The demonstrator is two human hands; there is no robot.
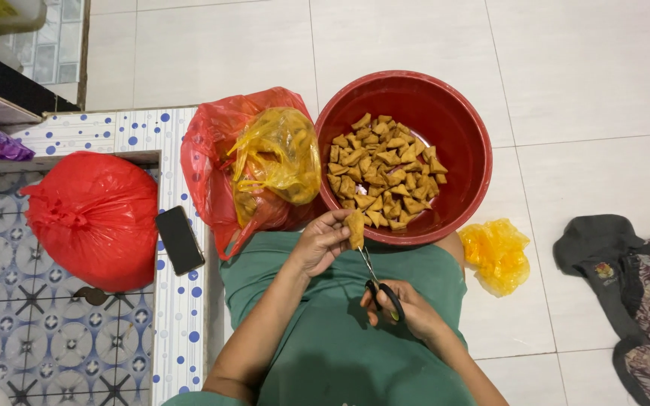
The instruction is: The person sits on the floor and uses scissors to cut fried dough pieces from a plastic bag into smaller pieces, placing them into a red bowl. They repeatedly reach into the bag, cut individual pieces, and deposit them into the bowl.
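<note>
My left hand [320, 242] pinches a piece of golden-brown fried tofu [355, 228] just in front of the near rim of a red plastic basin [466, 146]. My right hand [404, 307] grips a pair of black-handled scissors [374, 277], blades pointing up at the underside of the held piece. The basin holds several cut tofu triangles [385, 169]. Left of the basin sits an open red plastic bag [208, 162] with a yellow bag [283, 154] of more tofu inside. Both hands hover over my lap, covered in green cloth [325, 331].
A tied full red bag [95, 218] and a black phone [179, 240] lie on a tiled ledge with blue dots at left. A crumpled yellow bag [496, 256] lies on the white floor tiles right of my lap. Dark clothing [630, 289] lies at far right.
</note>
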